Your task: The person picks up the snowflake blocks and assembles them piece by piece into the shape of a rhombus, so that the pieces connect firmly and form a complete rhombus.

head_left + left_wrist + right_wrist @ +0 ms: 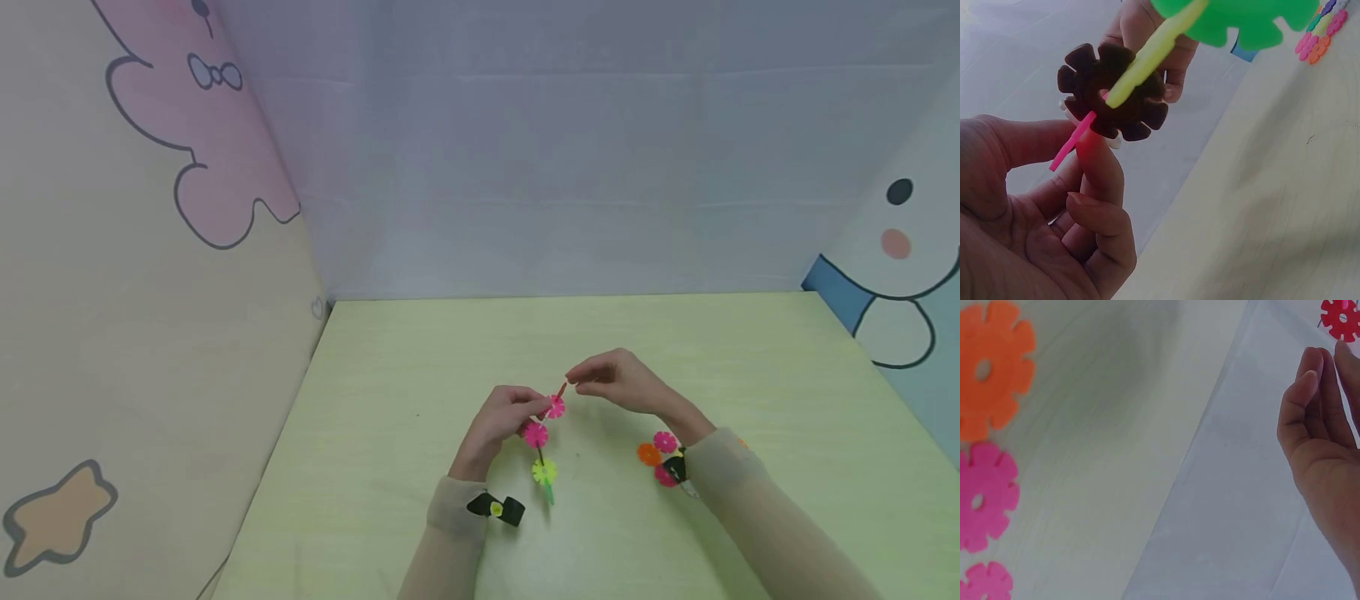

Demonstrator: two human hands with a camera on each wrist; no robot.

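My left hand (504, 417) pinches a chain of notched plastic flower discs between thumb and fingers. From the lower end run a green disc (1254, 22), a yellow disc (544, 472), a dark brown disc (1088, 87) and a pink disc (536, 434). Another pink disc (556, 407) sits above, by the left fingertips. A red disc (1342, 320) stands edge-on at the chain's top. At its upper edge, the fingertips of my right hand (624, 382) pinch it, though their exact contact is partly hidden. In the left wrist view, the right hand is partly behind the brown disc.
Loose discs, among them an orange disc (649, 454) and a pink disc (665, 442), lie beside the right forearm, which partly covers the pile. The pale wooden table (420, 333) meets a white cloth backdrop (525, 167). A printed panel (150, 333) stands at left.
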